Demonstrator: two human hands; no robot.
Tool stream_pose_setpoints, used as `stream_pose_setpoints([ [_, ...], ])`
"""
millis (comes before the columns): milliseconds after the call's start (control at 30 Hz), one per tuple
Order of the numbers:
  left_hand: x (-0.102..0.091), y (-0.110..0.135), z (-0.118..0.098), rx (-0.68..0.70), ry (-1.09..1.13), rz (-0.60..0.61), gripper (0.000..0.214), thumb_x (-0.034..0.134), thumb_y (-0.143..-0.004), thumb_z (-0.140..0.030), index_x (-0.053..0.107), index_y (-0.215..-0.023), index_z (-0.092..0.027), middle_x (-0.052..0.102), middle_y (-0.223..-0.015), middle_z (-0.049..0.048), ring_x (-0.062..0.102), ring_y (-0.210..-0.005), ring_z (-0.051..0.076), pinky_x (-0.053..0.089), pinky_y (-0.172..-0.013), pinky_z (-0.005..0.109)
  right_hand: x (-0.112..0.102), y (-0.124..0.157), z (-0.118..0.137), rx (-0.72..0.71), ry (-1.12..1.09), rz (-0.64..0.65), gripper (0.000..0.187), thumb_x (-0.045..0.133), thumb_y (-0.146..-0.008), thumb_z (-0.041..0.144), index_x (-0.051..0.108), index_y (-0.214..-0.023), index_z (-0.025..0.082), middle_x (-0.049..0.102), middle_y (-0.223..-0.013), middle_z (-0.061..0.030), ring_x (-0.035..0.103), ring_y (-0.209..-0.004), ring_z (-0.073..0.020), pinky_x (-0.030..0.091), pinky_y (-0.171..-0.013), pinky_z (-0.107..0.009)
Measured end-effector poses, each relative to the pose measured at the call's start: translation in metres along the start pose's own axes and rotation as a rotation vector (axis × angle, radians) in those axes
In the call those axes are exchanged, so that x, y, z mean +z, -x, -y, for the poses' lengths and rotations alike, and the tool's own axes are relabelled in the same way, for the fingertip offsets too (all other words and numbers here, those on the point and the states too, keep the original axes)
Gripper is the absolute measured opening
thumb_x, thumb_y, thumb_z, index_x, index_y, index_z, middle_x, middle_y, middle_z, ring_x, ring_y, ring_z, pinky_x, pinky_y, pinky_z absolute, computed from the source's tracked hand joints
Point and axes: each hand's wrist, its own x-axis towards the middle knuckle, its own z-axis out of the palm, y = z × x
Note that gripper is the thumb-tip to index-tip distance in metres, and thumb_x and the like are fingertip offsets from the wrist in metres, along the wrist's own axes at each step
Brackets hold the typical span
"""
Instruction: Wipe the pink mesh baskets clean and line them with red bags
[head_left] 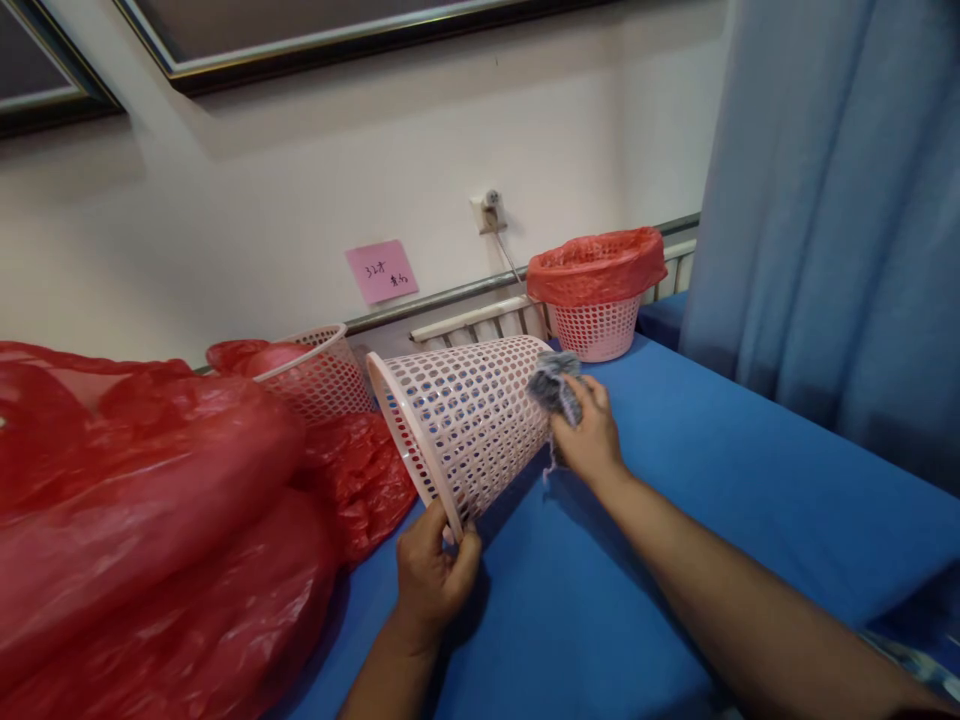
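A pale pink perforated plastic wastebasket lies tilted on its side, its wide mouth facing left. My left hand is closed on its rim, thumb on the near side and fingers partly hidden behind the rim. Bunched in my right hand is a grey cloth, which appears to touch the basket near its base at the right. A strand of the cloth hangs below my fingers. Under the basket spreads a blue-covered surface.
Large red plastic bags heap up on the left, beside another pink basket. A basket lined with a red bag stands at the back right. Behind are a bed rail, a wall socket and a blue curtain.
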Motion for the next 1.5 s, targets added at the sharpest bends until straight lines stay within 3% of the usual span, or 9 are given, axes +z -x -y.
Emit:
stream_pose_setpoints([
  [100,0.002,0.001,-0.001,0.002,-0.024,0.049,0.009,0.054,-0.088,-0.021,0.063,-0.089,-0.018,0.061,-0.068,-0.0003,0.058,-0.058,0.014,0.047,-0.058,0.025,0.001,-0.011,-0.006,0.223,0.019,-0.089,0.056,0.064,-0.076,0.028,0.063,-0.131,0.018,0.057,-0.129,-0.0152,0.060,-0.124,-0.0329,0.045,-0.114,-0.056],
  [333,0.007,-0.003,0.000,-0.077,-0.046,0.187,0.010,0.054,-0.085,-0.025,0.063,-0.086,-0.020,0.068,-0.076,0.0040,0.063,-0.066,0.019,0.051,-0.061,0.029,-0.007,0.054,0.049,-0.610,-0.181,0.335,0.074,0.064,-0.077,0.017,0.047,-0.148,0.028,0.034,-0.158,-0.0127,0.046,-0.143,-0.0318,0.048,-0.114,-0.049],
  [633,0.011,-0.001,0.006,-0.161,0.161,-0.088,0.031,0.058,-0.095,-0.036,0.068,-0.119,-0.019,0.075,-0.104,0.0091,0.071,-0.090,0.023,0.059,-0.080,0.034,-0.008,0.056,0.050,-0.687,-0.201,0.432,0.069,0.062,-0.074,0.014,0.054,-0.142,0.025,0.040,-0.152,-0.0135,0.053,-0.135,-0.0284,0.053,-0.109,-0.043],
  [733,0.012,0.002,0.009,-0.177,0.147,-0.102,0.025,0.060,-0.095,-0.030,0.072,-0.113,-0.018,0.077,-0.104,0.0091,0.073,-0.093,0.023,0.059,-0.085,0.035,-0.005,0.039,0.034,-0.521,-0.102,0.274,0.064,0.061,-0.075,0.015,0.058,-0.139,0.024,0.044,-0.149,-0.0138,0.051,-0.138,-0.0291,0.048,-0.113,-0.046],
  [967,0.012,0.000,0.002,-0.093,0.109,-0.024,0.022,0.061,-0.091,-0.024,0.074,-0.109,-0.019,0.077,-0.101,0.0083,0.074,-0.092,0.024,0.060,-0.083,0.035,0.005,-0.016,-0.026,0.270,-0.029,-0.143,0.054,0.065,-0.072,0.028,0.066,-0.125,0.019,0.065,-0.114,-0.0116,0.064,-0.111,-0.0309,0.048,-0.107,-0.058],
  [1200,0.012,0.001,0.004,-0.120,0.111,0.056,0.019,0.058,-0.091,-0.029,0.072,-0.098,-0.018,0.076,-0.091,0.0080,0.071,-0.083,0.021,0.059,-0.076,0.032,-0.005,0.051,0.042,-0.604,-0.119,0.301,0.070,0.063,-0.078,0.019,0.049,-0.146,0.027,0.037,-0.156,-0.0131,0.048,-0.141,-0.0316,0.049,-0.112,-0.050],
  [1300,0.012,0.002,0.007,-0.090,0.123,0.058,0.015,0.060,-0.089,-0.029,0.070,-0.088,-0.018,0.074,-0.083,0.0066,0.069,-0.075,0.020,0.058,-0.071,0.030,-0.010,0.061,0.053,-0.736,-0.182,0.387,0.075,0.064,-0.075,0.018,0.047,-0.148,0.029,0.037,-0.156,-0.0114,0.054,-0.136,-0.0307,0.055,-0.105,-0.047],
  [1400,0.014,0.001,0.006,-0.089,0.108,0.071,0.019,0.059,-0.091,-0.026,0.072,-0.102,-0.018,0.077,-0.097,0.0088,0.073,-0.087,0.022,0.058,-0.079,0.032,-0.007,0.039,0.034,-0.514,-0.093,0.253,0.068,0.063,-0.075,0.019,0.054,-0.142,0.027,0.044,-0.152,-0.0122,0.053,-0.136,-0.0311,0.051,-0.109,-0.050],
  [1500,0.015,-0.001,0.005,-0.074,0.076,0.080,0.021,0.060,-0.092,-0.026,0.072,-0.107,-0.018,0.078,-0.101,0.0098,0.074,-0.091,0.024,0.059,-0.080,0.033,-0.001,0.001,0.000,-0.002,-0.021,-0.007,0.057,0.063,-0.075,0.022,0.063,-0.131,0.020,0.056,-0.138,-0.0156,0.059,-0.126,-0.0320,0.048,-0.110,-0.055],
])
